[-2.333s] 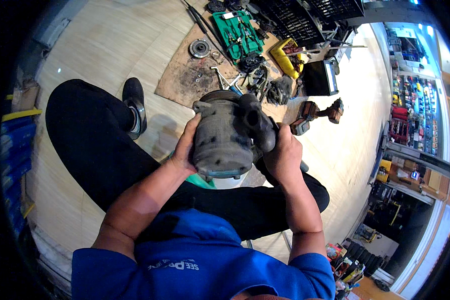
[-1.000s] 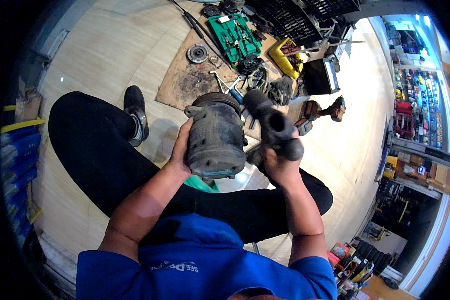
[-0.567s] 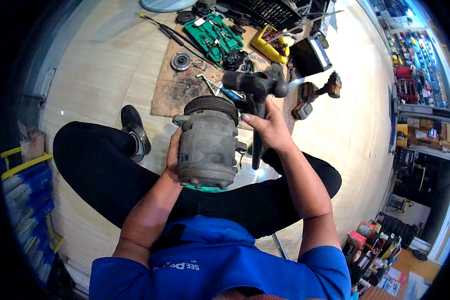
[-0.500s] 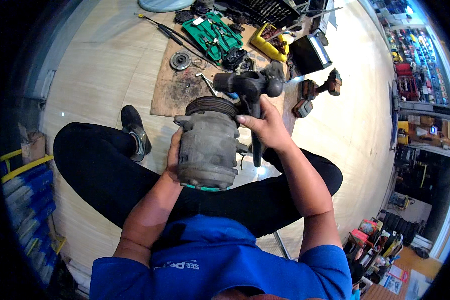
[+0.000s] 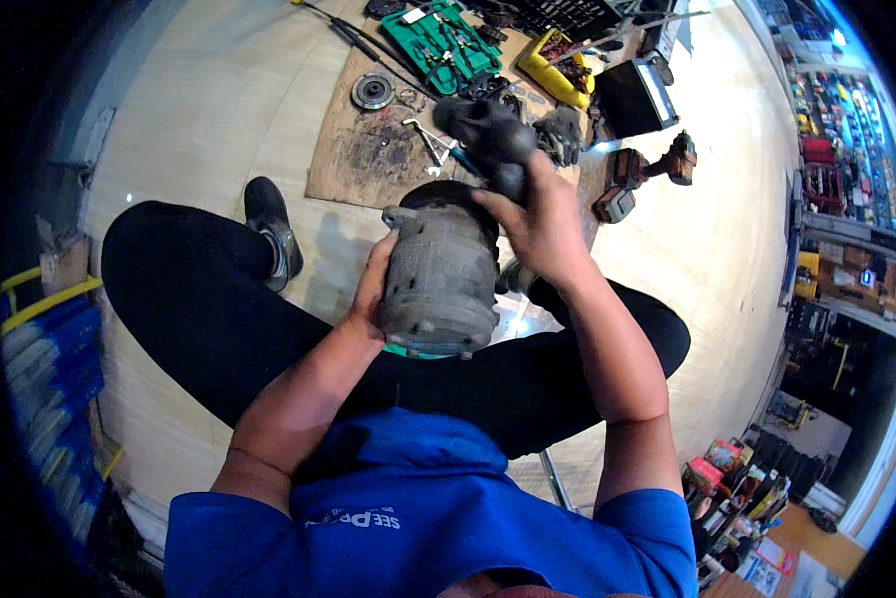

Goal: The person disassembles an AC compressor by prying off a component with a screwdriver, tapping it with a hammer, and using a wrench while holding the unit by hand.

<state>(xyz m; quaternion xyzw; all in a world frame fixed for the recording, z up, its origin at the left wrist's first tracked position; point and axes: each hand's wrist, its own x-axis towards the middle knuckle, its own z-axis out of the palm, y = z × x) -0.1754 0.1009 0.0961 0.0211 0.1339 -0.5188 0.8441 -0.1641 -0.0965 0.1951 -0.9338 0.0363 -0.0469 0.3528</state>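
Note:
A worn grey car air-conditioning compressor [image 5: 440, 279] is held over my lap, its dark pulley [image 5: 434, 193] at the far end. My left hand [image 5: 372, 291] is closed around its left side, with most of the fingers hidden behind the body. In my right hand [image 5: 550, 224] is a dark ball-peen hammer [image 5: 486, 130], gripped near its head, which hangs just beyond the pulley and looks slightly blurred. The lower handle is hidden. My right thumb lies close to the compressor's upper right edge; whether it touches, I cannot tell.
Beyond lies a stained wooden board [image 5: 343, 164] bearing a round metal disc [image 5: 372, 91], a green tool case [image 5: 443, 50] and a yellow container [image 5: 556, 70]. Gloves [image 5: 560, 135], a black box [image 5: 639, 98] and a cordless impact driver [image 5: 677, 159] are to the right. Blue packages [image 5: 59, 399] stand at left.
The hammer has swung so its handle no longer shows below my right hand. The compressor is tilted, with its near end raised. My view has shifted slightly.

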